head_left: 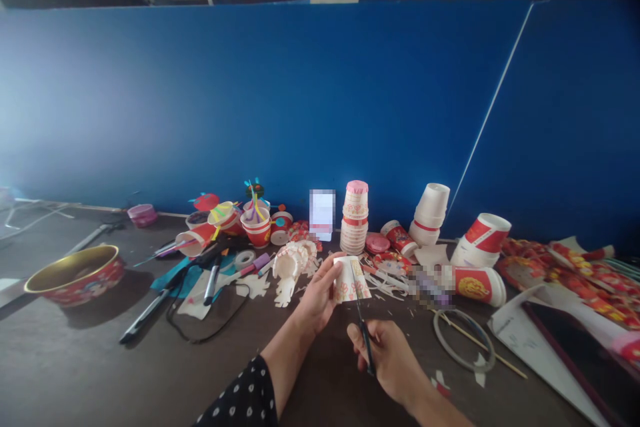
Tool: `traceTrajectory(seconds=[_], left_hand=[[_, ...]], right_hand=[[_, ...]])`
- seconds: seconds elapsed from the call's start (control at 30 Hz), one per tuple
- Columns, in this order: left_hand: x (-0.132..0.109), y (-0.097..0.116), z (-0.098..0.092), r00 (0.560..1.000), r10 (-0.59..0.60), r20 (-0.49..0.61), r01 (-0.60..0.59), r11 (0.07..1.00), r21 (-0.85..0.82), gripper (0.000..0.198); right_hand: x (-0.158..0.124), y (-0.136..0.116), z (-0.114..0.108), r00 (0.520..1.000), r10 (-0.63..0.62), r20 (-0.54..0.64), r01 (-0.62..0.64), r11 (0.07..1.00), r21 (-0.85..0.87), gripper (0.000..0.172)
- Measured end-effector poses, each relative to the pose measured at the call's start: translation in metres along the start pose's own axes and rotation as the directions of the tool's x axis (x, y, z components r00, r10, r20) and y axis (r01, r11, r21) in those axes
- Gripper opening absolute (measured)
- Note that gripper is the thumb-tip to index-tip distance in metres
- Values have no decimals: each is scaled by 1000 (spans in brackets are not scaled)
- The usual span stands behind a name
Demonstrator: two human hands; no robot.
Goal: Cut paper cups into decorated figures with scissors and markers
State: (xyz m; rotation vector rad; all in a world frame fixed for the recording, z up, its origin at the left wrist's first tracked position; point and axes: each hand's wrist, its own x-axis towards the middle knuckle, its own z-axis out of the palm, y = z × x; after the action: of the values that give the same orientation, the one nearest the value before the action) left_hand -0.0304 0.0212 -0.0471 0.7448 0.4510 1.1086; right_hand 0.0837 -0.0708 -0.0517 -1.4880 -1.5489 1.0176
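The left hand (316,298) holds a flower-printed paper cup (352,279) upside down and slightly tilted, just above the table (150,380), with its fingers (333,269) wrapped narrowly around the cup's upper wall. The right hand (389,361) grips a pair of black-handled scissors (363,339) low in front of the cup, fingers curled closed around the handles. The blades point up and meet the cup's printed wall, though it is hard to tell whether one blade is inside it.

A black polka-dot sleeve (244,393) covers the left forearm. Paper offcuts (386,282) lie scattered to the right of the cup, and cut white paper pieces (289,268) sit just left of the left hand. Behind the cup stands a tall stack of printed paper cups (355,217), with white cups (427,213) and red-banded cups (483,240) further right. Toward the left are a black marker (213,283), a tape roll (245,258) and a red bowl with a gold interior (75,273). A thin wire ring (465,340) lies near the right hand, and a blue wall (250,100) rises behind the table
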Motion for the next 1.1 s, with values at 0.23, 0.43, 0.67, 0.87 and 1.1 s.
traceTrajectory(seconds=[0.23,0.43,0.67,0.87,1.1], left_hand=[[-2,2,3,1000,-8,-19,8,1000,2,33],[-1,1,1,1000,-6,-20,6,1000,3,34],[-2,2,2,1000,-3,-23,3,1000,8,32],[-2,2,2,1000,9,-15,-9,1000,11,32],[-2,2,2,1000,-7,-24,7,1000,1,33]], right_hand=[[2,5,3,1000,-8,-9,8,998,55,48],[1,-4,2,1000,27,-6,-26,996,83,48],[2,2,3,999,-7,-37,12,992,124,47],[3,4,4,1000,-9,-21,12,988,152,47],[1,0,1,999,-14,-31,16,997,73,48]])
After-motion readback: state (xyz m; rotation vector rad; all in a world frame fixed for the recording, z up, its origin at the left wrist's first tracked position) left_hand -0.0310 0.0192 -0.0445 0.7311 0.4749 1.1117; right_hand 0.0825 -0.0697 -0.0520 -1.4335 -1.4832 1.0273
